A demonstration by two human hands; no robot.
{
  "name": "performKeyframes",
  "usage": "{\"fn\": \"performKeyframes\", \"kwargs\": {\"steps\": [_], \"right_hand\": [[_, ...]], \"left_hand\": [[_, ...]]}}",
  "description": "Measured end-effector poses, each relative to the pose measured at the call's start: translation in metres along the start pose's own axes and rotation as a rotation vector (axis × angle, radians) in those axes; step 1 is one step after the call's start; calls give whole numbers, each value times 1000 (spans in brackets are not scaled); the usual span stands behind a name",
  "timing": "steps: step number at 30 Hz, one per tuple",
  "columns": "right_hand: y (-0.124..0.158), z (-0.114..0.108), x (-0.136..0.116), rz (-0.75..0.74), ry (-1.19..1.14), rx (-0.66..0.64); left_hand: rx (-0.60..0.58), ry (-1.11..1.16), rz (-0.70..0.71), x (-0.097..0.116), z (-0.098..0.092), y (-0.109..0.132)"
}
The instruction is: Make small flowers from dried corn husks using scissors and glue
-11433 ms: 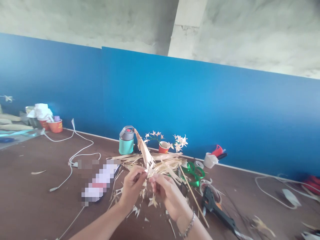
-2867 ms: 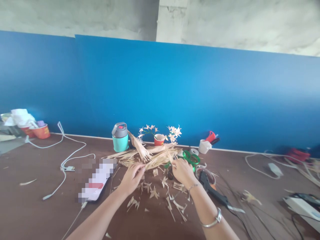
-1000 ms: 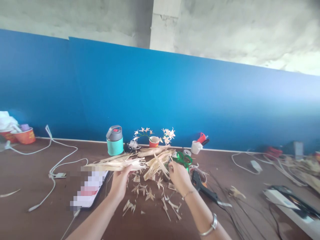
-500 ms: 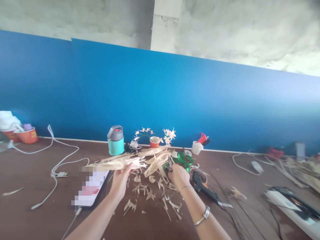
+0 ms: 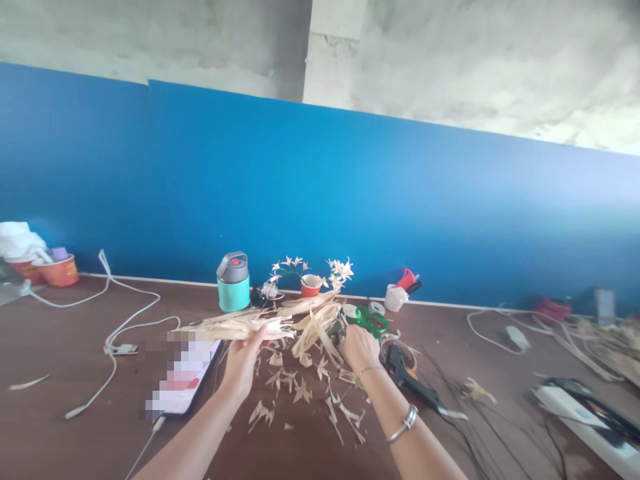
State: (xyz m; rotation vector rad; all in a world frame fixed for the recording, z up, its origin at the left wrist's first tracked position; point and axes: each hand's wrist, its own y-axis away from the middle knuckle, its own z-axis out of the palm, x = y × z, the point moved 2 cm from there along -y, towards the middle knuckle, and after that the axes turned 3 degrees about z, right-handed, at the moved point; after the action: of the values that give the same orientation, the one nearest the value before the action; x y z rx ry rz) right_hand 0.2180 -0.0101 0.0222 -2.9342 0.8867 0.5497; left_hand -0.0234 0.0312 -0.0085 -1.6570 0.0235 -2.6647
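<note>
My left hand (image 5: 245, 353) is closed round a bundle of dried corn husks (image 5: 225, 328), its torn ends pointing right. My right hand (image 5: 361, 350) is closed on scissors (image 5: 342, 320); only a bit of metal shows past the fingers, and the handles are mostly hidden. Close to the scissors lies a pile of loose husks (image 5: 315, 327). Below the hands are several star-shaped husk cut-outs (image 5: 303, 392) and scraps (image 5: 261, 413). Behind, husk flowers (image 5: 341, 270) on green stems stand about an orange paper cup (image 5: 311, 287).
A phone (image 5: 185, 383) lies left of my left hand, near a turquoise flask (image 5: 233, 293). Green tape (image 5: 373, 321) and a black glue gun (image 5: 413, 381) are right of my right hand. A power strip (image 5: 585, 420) is at far right; white cables (image 5: 113, 333) run left.
My right hand and the scissors have shifted slightly, with less of the blades showing. My left hand keeps its hold on the husks. The whole view has moved a little.
</note>
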Motion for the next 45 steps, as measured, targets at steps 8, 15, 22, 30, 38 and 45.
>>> {"fn": "performKeyframes", "kwargs": {"steps": [8,15,22,30,38,45], "right_hand": [[-25,-21,18,140,-721,-247],[-24,-23,30,228,-1261,-450],[-7,-17,32,272,-1528,-474],[-3,-6,26,242,-1607,-382],[13,1,10,53,-1671,-367],[23,27,2,110,-1718,-494]], "left_hand": [[-36,36,12,1,3,2],[-26,14,24,-4,0,-1],[-6,5,-1,-3,0,0],[-67,103,-12,4,6,4],[-9,128,-23,4,4,2],[-24,140,-27,2,4,1]]}}
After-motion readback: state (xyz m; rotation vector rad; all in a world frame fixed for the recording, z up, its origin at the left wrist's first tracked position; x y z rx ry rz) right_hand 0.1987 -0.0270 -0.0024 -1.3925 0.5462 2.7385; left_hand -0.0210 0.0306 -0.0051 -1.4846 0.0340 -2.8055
